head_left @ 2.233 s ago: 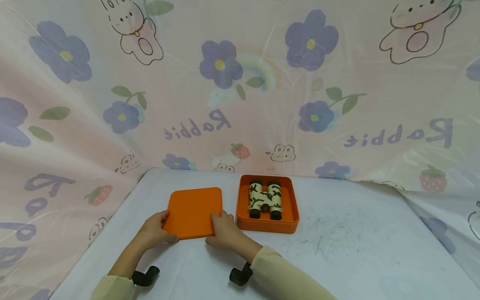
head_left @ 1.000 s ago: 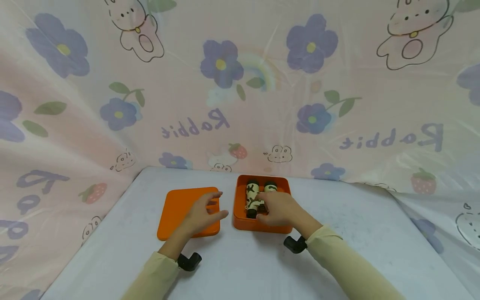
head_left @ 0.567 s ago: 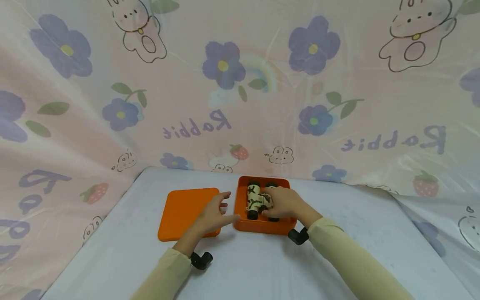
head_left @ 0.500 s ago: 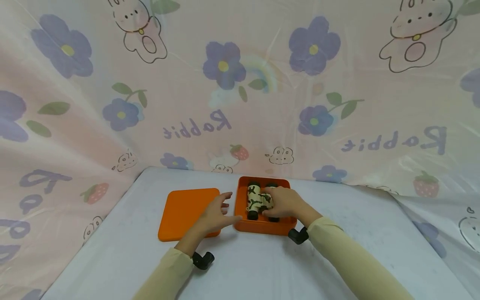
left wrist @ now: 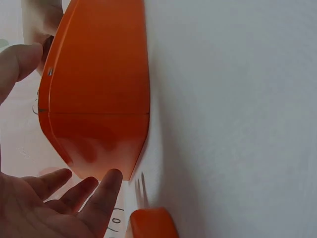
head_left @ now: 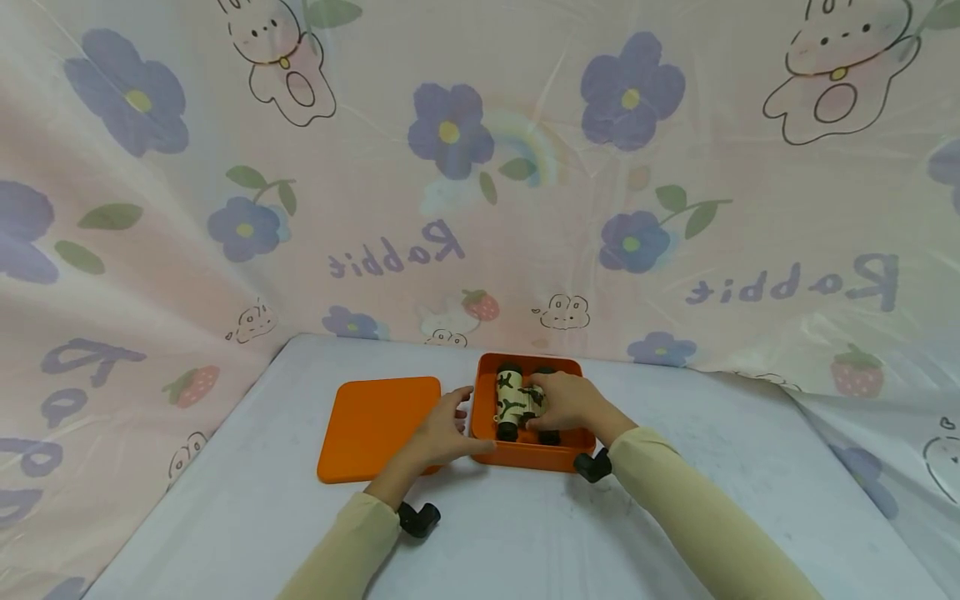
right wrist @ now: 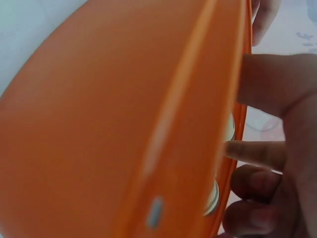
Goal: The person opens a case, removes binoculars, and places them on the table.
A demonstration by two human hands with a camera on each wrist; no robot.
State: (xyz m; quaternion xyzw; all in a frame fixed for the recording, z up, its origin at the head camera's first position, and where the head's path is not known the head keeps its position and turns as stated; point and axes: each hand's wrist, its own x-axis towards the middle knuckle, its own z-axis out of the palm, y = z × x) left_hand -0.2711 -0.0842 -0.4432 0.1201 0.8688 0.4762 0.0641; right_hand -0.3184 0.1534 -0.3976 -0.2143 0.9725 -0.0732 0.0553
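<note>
Camouflage-patterned binoculars [head_left: 509,398] lie in an orange box [head_left: 525,455], their right barrel mostly hidden by my right hand [head_left: 572,403]. That hand reaches in from above and grips the barrel, thumb toward the near end. In the right wrist view, the box wall [right wrist: 99,124] fills much of the picture and the fingers [right wrist: 255,183] bend over the rim. My left hand [head_left: 437,431] is at the box's left side, thumb and fingers spread, holding nothing. The left wrist view shows those fingers [left wrist: 101,203] close to the box's outer wall [left wrist: 99,69].
The flat orange lid [head_left: 371,425] lies on the white-covered table [head_left: 510,533] left of the box, partly behind my left hand. A printed rabbit-and-flower curtain [head_left: 525,208] hangs behind and at the left. Each wrist carries a black mount [head_left: 420,520].
Both hands left the lid, which now lies on the table. My right hand moved to the box and took hold of the binoculars. My left hand has drifted right to the box's left side.
</note>
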